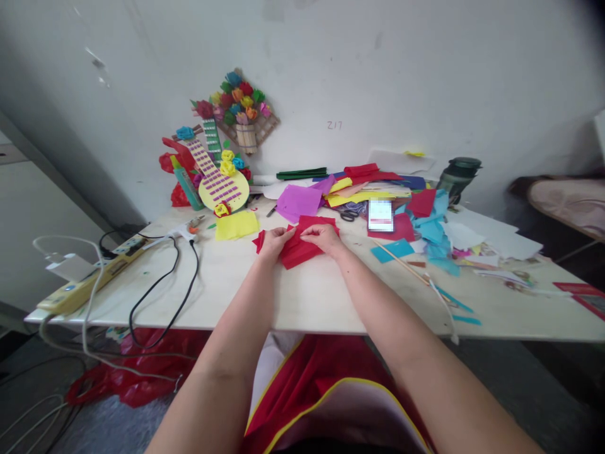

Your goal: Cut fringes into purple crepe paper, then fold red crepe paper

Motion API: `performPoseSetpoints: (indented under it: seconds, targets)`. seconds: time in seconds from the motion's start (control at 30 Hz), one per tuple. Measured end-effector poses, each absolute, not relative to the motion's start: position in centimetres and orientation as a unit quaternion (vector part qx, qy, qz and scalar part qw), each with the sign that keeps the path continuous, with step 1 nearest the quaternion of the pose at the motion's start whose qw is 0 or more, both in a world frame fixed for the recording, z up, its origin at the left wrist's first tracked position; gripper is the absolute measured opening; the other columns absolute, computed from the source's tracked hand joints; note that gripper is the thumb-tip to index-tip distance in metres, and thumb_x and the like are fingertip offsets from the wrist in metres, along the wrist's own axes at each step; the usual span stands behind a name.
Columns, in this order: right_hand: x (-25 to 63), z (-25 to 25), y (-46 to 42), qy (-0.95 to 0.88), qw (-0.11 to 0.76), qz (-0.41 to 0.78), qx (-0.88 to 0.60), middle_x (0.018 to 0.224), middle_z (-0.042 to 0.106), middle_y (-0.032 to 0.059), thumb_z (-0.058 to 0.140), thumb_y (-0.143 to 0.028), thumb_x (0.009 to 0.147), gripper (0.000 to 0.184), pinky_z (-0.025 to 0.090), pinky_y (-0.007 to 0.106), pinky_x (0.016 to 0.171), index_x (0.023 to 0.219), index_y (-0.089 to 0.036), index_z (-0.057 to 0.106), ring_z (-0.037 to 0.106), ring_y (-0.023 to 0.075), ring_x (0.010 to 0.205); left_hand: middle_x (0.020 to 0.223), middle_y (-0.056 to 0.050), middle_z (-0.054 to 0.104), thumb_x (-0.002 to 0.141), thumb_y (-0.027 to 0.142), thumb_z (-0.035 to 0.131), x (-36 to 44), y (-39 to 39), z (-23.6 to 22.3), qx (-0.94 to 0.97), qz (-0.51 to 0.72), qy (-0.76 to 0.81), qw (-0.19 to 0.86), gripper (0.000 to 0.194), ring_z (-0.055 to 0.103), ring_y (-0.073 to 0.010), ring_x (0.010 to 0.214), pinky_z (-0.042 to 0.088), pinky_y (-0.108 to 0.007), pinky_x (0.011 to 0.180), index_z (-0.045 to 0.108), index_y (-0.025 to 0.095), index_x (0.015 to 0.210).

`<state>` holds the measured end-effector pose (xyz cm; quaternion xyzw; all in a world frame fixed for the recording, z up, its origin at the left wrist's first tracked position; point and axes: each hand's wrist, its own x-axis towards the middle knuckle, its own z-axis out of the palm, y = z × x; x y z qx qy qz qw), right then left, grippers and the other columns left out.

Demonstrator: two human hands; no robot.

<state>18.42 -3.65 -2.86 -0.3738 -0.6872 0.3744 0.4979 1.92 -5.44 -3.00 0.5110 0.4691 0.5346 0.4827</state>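
Note:
My left hand (276, 241) is closed at the left side of a sheet of red crepe paper (302, 253), thumb and fingers pinching its upper edge. From the right, my right hand (324, 239) pinches the same paper close to the left fingertips. More red paper shows behind both hands and left of the left hand; whether it is one piece or several I cannot tell. A yellow paper sheet (237, 225) lies left of my hands, and purple paper (299, 200) lies just behind them. Black scissors (350, 215) rest behind my right hand.
A lit phone (380, 215) lies among coloured papers on the right, near a wooden stick (401, 261) and a dark bottle (457, 180). Paper-flower crafts (224, 189) and a glue bottle (187, 184) stand at the wall. A power strip (94, 277) with cables occupies the left edge.

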Motion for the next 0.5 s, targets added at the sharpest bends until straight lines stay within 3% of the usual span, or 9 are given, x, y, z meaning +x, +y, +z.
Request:
performPoseSetpoints:
  seconds: [0.17, 0.3, 0.4, 0.5]
  targets:
    - [18.26, -3.01, -3.68, -0.688, 0.499, 0.389, -0.355, 0.078, 0.069, 0.0019, 0.07, -0.028, 0.06, 0.014, 0.045, 0.032, 0.082, 0.072, -0.02, 0.069, 0.061, 0.0167, 0.079, 0.049, 0.003, 0.051, 0.059, 0.045, 0.072, 1.75, -5.24, -3.21, 0.509, 0.54, 0.463, 0.485, 0.034, 0.043, -0.0073, 0.043, 0.03, -0.021, 0.042, 0.053, 0.017, 0.059]
    - [18.49, -2.64, -3.91, -0.652, 0.503, 0.431, -0.368, 0.088, 0.068, 0.0024, 0.064, -0.045, 0.068, 0.031, 0.043, 0.031, 0.085, 0.086, -0.02, 0.068, 0.06, 0.0173, 0.09, 0.053, 0.002, 0.054, 0.059, 0.045, 0.072, 1.8, -5.39, -3.14, 0.519, 0.537, 0.446, 0.493, 0.035, 0.044, -0.0072, 0.044, 0.03, -0.02, 0.042, 0.052, 0.016, 0.061]
    - [18.79, -2.62, -3.72, -0.615, 0.499, 0.461, -0.4, 0.087, 0.068, 0.0036, 0.054, -0.058, 0.073, 0.042, 0.04, 0.031, 0.088, 0.078, -0.019, 0.069, 0.058, 0.0181, 0.094, 0.053, 0.003, 0.053, 0.06, 0.046, 0.072, 1.9, -5.67, -2.91, 0.535, 0.524, 0.434, 0.501, 0.037, 0.044, -0.0067, 0.044, 0.03, -0.02, 0.043, 0.05, 0.016, 0.061]
    - [18.93, -2.91, -3.47, -0.602, 0.477, 0.485, -0.419, 0.072, 0.064, 0.0027, 0.055, -0.064, 0.069, 0.047, 0.043, 0.031, 0.077, 0.069, -0.018, 0.065, 0.059, 0.0183, 0.081, 0.056, 0.003, 0.055, 0.06, 0.045, 0.072, 1.99, -5.97, -2.65, 0.547, 0.511, 0.417, 0.516, 0.036, 0.046, -0.0068, 0.047, 0.032, -0.019, 0.045, 0.051, 0.016, 0.064]
